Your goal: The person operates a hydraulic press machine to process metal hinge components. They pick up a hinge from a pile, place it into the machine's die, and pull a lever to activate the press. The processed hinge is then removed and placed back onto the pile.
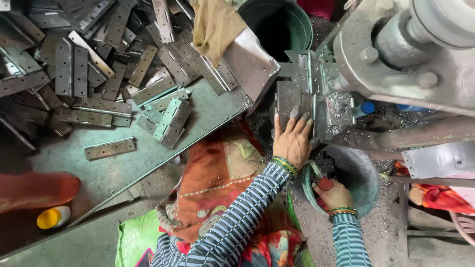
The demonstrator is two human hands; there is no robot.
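Note:
My left hand (293,141) reaches forward in a striped sleeve, and its fingertips press down on a grey metal hinge (288,98) held at the machine's work spot. A second, upright hinge (310,73) stands just behind it. My right hand (336,194), with bangles at the wrist, is closed around a red handle (325,184). That handle lies at the rim of a round grey metal pan (363,175).
A large pile of hinges (89,54) covers the grey table (123,168) at the left, with a small stack (170,121) and a single hinge (109,148) nearer. A brown cloth (215,27), a green bucket (279,22), the heavy grey press (410,49) and a yellow-capped bottle (53,217) surround me.

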